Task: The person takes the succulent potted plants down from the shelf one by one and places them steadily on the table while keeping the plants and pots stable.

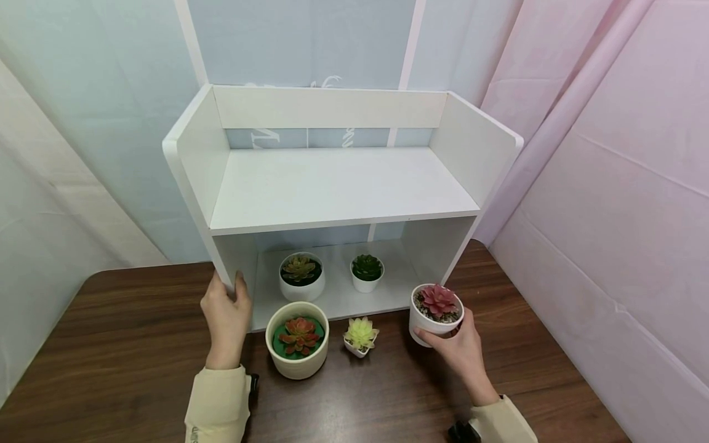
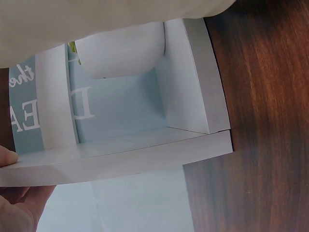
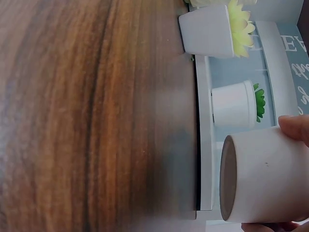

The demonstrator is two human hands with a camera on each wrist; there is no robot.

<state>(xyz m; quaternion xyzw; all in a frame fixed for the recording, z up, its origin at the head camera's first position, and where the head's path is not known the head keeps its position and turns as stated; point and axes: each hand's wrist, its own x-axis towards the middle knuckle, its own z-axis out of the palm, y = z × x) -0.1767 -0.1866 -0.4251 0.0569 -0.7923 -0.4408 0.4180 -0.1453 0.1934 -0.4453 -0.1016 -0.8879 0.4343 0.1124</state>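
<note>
Far pale-blue fabric backdrop (image 1: 354,43), seen behind and through white two-tier board shelf (image 1: 343,184): white capitals "EA" (image 3: 290,43) and "D" (image 2: 83,103), script "the" (image 2: 25,73). Near left beige cloth sleeve (image 1: 218,400): small dark lettering (image 1: 194,434), unreadable.

The shelf (image 1: 343,187) stands on the table (image 1: 138,344), with a cloth (image 1: 304,40) behind it. On its lower tier (image 1: 342,304) sit the rear left pot (image 1: 301,288), near the left side panel (image 1: 200,163), and, to its right and apart from it, the rear right pot (image 1: 365,284). Before the shelf, on the table, the front left pot (image 1: 299,364) stands left of the front middle pot (image 1: 360,338). The left hand (image 1: 226,319) grips the left side panel; the right hand (image 1: 461,349) holds the right-hand pot (image 1: 434,321) above the table, before the shelf's right end.
</note>
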